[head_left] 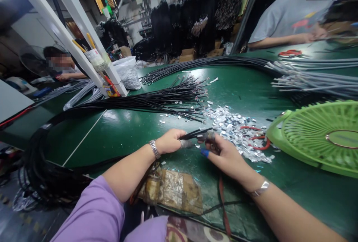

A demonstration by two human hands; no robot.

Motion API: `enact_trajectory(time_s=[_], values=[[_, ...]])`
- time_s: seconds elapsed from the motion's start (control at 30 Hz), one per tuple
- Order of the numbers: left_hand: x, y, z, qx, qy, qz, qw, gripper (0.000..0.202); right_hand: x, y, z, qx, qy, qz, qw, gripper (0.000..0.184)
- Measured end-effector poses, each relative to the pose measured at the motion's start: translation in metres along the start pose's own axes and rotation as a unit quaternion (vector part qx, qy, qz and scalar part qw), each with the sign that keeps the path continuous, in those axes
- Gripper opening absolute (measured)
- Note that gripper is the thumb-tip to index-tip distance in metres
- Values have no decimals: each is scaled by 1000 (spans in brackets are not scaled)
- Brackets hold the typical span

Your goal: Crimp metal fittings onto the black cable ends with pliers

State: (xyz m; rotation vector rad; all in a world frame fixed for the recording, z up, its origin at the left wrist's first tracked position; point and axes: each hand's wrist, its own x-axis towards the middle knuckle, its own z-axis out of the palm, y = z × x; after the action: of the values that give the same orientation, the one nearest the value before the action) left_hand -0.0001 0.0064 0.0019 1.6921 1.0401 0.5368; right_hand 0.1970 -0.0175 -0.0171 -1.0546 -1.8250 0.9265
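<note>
My left hand [171, 141] is closed round the ends of a few black cables [195, 133] near the front of the green table [125, 130]. Facing it, my right hand [223, 152] pinches the same cable ends between finger and thumb, with grey finger guards on the tips. The cables run back to the left into a thick black bundle [134, 102] that loops off the table edge. Just beyond my hands lies a heap of silver foil scraps [237, 126].
A green fan guard [321, 134] lies at the right. Red-handled scissors [257, 141] sit among the scraps. Grey cables [321, 78] and more black cables [223, 62] cross the far table. A person in a grey shirt [288, 14] works opposite. White posts [72, 29] stand at the left.
</note>
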Motion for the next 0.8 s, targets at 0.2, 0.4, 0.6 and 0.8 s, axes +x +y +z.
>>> enact_trajectory(time_s=[0.2,0.4,0.6,0.8], values=[[-3,2,1,94,-5,-3,996,29,0,-1,2,3,9,9,1000,7],[-6,5,-2,191,-37,53,979,22,3,-5,1,147,-10,130,981,23],[-6,2,-3,151,-83,69,983,24,2,-8,8,320,-36,275,906,34],[-9,7,-1,164,-16,105,981,22,2,-12,8,393,-34,307,866,26]])
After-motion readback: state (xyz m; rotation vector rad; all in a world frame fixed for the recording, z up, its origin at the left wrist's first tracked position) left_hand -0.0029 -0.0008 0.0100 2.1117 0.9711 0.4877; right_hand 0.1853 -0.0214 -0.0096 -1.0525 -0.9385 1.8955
